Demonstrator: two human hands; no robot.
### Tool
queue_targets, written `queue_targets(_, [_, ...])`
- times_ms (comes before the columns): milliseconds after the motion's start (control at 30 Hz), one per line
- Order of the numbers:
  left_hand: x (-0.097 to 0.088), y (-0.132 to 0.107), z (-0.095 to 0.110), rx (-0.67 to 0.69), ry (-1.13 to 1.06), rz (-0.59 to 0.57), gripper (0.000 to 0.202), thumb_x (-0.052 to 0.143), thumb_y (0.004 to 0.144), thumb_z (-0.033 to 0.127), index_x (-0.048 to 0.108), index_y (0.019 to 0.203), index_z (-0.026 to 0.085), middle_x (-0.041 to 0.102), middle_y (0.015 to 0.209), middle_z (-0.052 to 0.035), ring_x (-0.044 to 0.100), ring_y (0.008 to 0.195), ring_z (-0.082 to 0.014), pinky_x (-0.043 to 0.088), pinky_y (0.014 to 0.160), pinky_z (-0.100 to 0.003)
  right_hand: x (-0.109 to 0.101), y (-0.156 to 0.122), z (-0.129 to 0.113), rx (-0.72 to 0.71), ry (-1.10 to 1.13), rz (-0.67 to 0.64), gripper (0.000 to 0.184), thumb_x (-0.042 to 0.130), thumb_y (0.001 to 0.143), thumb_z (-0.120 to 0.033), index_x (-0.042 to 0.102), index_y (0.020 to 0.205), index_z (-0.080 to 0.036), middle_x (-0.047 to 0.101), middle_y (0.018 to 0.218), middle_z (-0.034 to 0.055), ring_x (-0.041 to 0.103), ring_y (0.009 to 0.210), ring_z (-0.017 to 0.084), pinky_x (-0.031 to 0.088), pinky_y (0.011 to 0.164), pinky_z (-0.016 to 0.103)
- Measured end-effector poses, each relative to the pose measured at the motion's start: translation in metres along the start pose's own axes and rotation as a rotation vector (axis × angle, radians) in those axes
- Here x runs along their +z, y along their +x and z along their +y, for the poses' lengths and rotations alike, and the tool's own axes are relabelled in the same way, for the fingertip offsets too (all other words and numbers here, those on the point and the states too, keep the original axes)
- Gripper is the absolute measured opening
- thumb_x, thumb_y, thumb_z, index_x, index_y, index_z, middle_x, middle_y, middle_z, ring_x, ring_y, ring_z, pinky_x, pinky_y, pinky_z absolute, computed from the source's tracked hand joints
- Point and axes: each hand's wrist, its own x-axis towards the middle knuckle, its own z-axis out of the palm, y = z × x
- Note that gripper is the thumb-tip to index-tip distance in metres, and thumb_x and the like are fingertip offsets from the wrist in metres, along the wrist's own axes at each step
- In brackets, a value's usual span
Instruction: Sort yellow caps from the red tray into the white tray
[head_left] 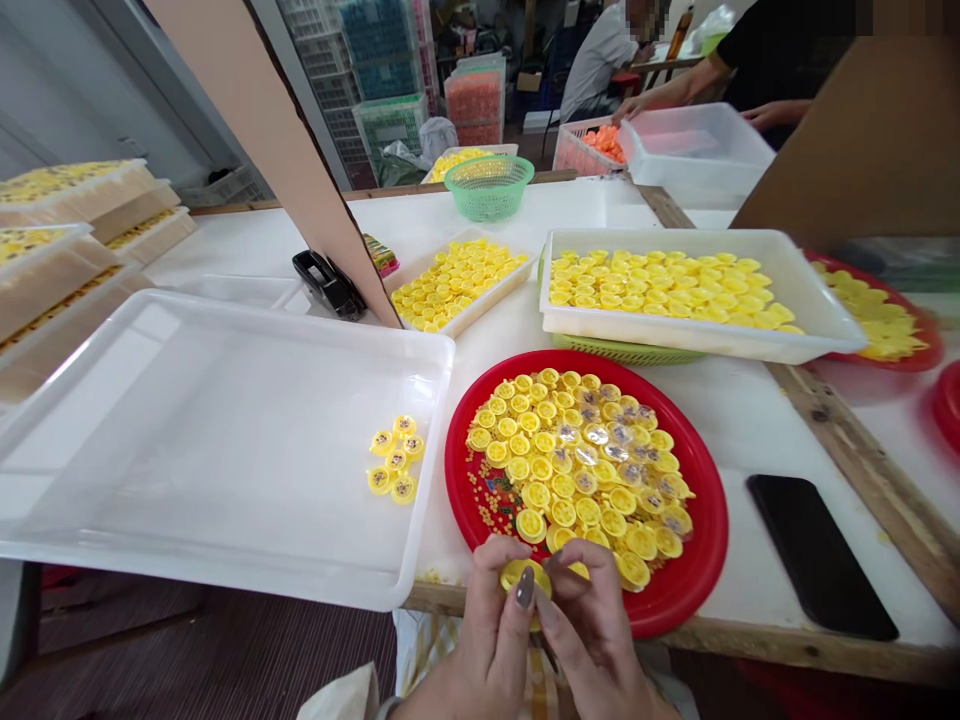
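Observation:
At the near edge of the table, my left hand point(487, 625) pinches a small round yellow plastic case point(514, 573) between thumb and fingers. My right hand point(596, 625) is closed against the same case from the other side, its thumb beside the left thumb. The fingers cover much of the case. Just beyond both hands lies a red round tray point(709, 560), heaped with open yellow cases point(540, 468), small yellow beads point(487, 510) and clear discs with printed pictures point(596, 434). To the left, several yellow cases with pictures point(396, 460) sit inside a large white tray point(225, 440).
A black phone point(821, 555) lies at the right. Behind the red tray, a white bin point(675, 335) of yellow pieces rests on a green basket. A cardboard strip point(277, 150) leans beside a black tape dispenser point(330, 283). Stacked trays point(67, 280) stand left; people work at the back.

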Motion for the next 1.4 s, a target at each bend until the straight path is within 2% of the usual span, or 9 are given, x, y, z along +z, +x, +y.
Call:
queue_targets(100, [-0.035, 0.01, 0.019, -0.06, 0.199, 0.168, 0.035, 0.037, 0.098, 0.045, 0.045, 0.123, 0.022, 0.059, 0.113, -0.0111, 0.059, 0.098, -0.0208, 0.05, 0.084, -0.031, -0.034, 0.026, -0.009, -0.204, -0.373, -0.137, 0.029, 0.052, 0.095, -0.037, 0.041, 0.121, -0.031, 0.066, 0.096, 0.0028, 0.063, 0.086, 0.018, 0.053, 0.076, 0.031])
queue_targets(200, [-0.096, 0.025, 0.032, -0.303, 0.499, 0.307, 0.037, 0.04, 0.094, 0.053, 0.05, 0.114, 0.023, 0.064, 0.096, -0.0061, 0.061, 0.078, -0.0209, 0.05, 0.071, -0.032, -0.083, 0.055, -0.01, -0.543, -1.014, 0.029, 0.036, 0.059, 0.089, -0.022, 0.051, 0.124, -0.027, 0.067, 0.118, 0.0063, 0.054, 0.119, 0.026, 0.044, 0.102, 0.043])
queue_targets(300, [-0.148, 0.037, 0.023, -0.472, 0.75, 0.227, 0.034, 0.037, 0.094, 0.051, 0.055, 0.105, 0.024, 0.065, 0.082, -0.0025, 0.063, 0.077, -0.0231, 0.049, 0.072, -0.035, -0.122, 0.071, 0.0, -0.649, -1.383, -0.004, 0.038, 0.054, 0.089, -0.02, 0.056, 0.127, -0.023, 0.062, 0.131, 0.0046, 0.04, 0.136, 0.03, 0.034, 0.112, 0.05])
queue_targets(433, [-0.169, 0.04, -0.012, -0.518, 0.942, 0.052, 0.03, 0.032, 0.094, 0.037, 0.051, 0.111, 0.021, 0.068, 0.082, -0.0041, 0.066, 0.087, -0.0259, 0.047, 0.082, -0.042, -0.139, 0.073, 0.013, -0.661, -1.554, -0.074, 0.035, 0.051, 0.092, -0.028, 0.063, 0.124, -0.019, 0.052, 0.143, 0.0082, 0.033, 0.14, 0.033, 0.03, 0.113, 0.057])
queue_targets(600, [-0.166, 0.041, -0.036, -0.458, 1.066, 0.056, 0.026, 0.034, 0.094, 0.033, 0.055, 0.102, 0.019, 0.061, 0.102, -0.0118, 0.063, 0.092, -0.0261, 0.049, 0.087, -0.043, -0.137, 0.074, 0.019, -0.681, -1.61, -0.022, 0.029, 0.053, 0.094, -0.033, 0.069, 0.114, -0.018, 0.056, 0.139, 0.0098, 0.036, 0.139, 0.034, 0.033, 0.112, 0.057])
queue_targets(800, [-0.132, 0.042, 0.005, -0.14, 1.103, 0.398, 0.027, 0.041, 0.096, 0.03, 0.056, 0.115, 0.017, 0.056, 0.114, -0.0149, 0.058, 0.104, -0.0308, 0.049, 0.088, -0.046, -0.137, 0.079, 0.026, -0.77, -1.645, -0.018, 0.023, 0.052, 0.094, -0.019, 0.071, 0.108, -0.02, 0.061, 0.133, 0.0061, 0.044, 0.134, 0.033, 0.037, 0.11, 0.056])
queue_targets(933, [-0.061, 0.042, 0.019, 0.06, 0.75, 0.073, 0.021, 0.047, 0.096, 0.025, 0.055, 0.115, 0.021, 0.062, 0.108, -0.0084, 0.059, 0.101, -0.0231, 0.049, 0.089, -0.038, -0.138, 0.081, 0.03, -0.811, -1.564, -0.05, 0.024, 0.052, 0.093, -0.017, 0.07, 0.109, -0.02, 0.065, 0.126, 0.0063, 0.052, 0.128, 0.029, 0.037, 0.111, 0.054])
queue_targets(1100, [0.002, 0.057, -0.006, -0.019, 0.885, -0.15, 0.032, 0.063, 0.087, 0.028, 0.058, 0.115, 0.016, 0.062, 0.108, -0.0113, 0.056, 0.104, -0.0303, 0.049, 0.088, -0.049, -0.139, 0.083, 0.033, -0.887, -1.673, -0.083, 0.025, 0.052, 0.093, -0.014, 0.068, 0.112, -0.016, 0.067, 0.123, 0.0093, 0.056, 0.124, 0.026, 0.042, 0.108, 0.047])
queue_targets(1400, [-0.001, 0.052, -0.012, -0.031, 0.762, -0.1, 0.021, 0.066, 0.084, 0.02, 0.062, 0.104, 0.018, 0.06, 0.108, -0.0095, 0.057, 0.101, -0.0275, 0.05, 0.088, -0.048, -0.14, 0.084, 0.028, -0.926, -1.668, -0.083, 0.025, 0.051, 0.093, -0.01, 0.068, 0.112, -0.009, 0.069, 0.119, 0.013, 0.062, 0.117, 0.026, 0.044, 0.106, 0.045])
